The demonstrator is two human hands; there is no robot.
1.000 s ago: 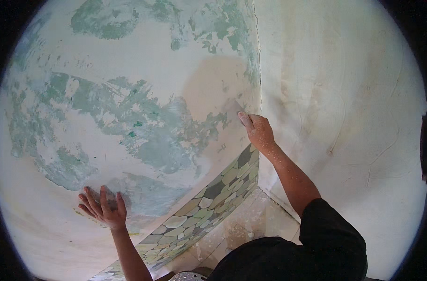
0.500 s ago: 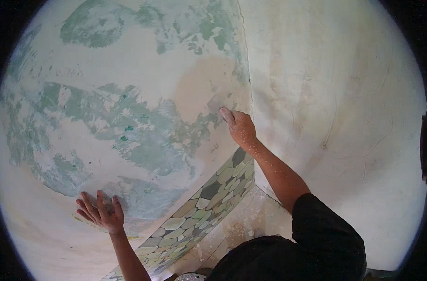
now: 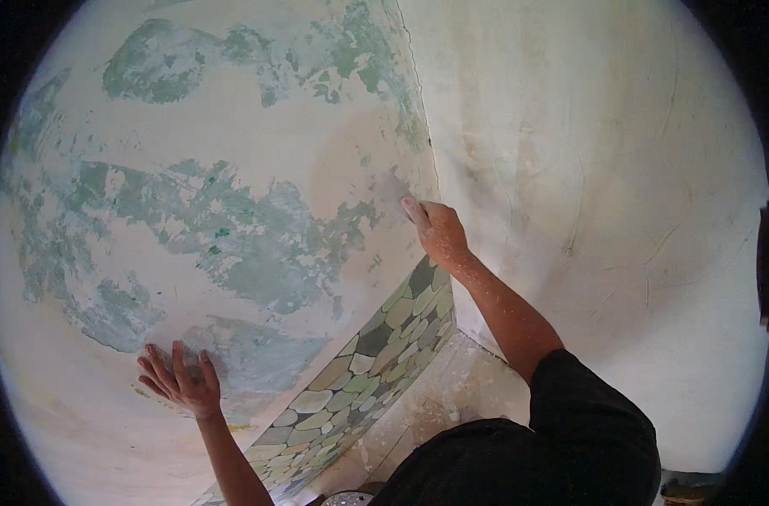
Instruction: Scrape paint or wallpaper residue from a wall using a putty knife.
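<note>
My right hand (image 3: 443, 232) is closed around a scraper (image 3: 391, 187) whose thin, greyish blade lies against the patchy wall (image 3: 216, 135), close to the corner. The blade is faint and its handle is mostly hidden by my fingers. Pale specks dot that hand and forearm. Further left and lower, my left hand (image 3: 185, 381) is open, fingers spread, against the same wall and holding nothing. Around it are pale plaster and worn bluish-green patches (image 3: 258, 354).
A cracked corner joint (image 3: 420, 93) meets a cream, stained wall (image 3: 604, 169) on the right. Along the wall's foot runs a stone-patterned band (image 3: 368, 341). The floor (image 3: 452, 379) below is spattered with pale bits. A dark object (image 3: 768, 266) sits at the right rim.
The wall and corner have shifted left in view. My right hand with the scraper is slightly nearer the corner, while my left hand stays in nearly the same place.
</note>
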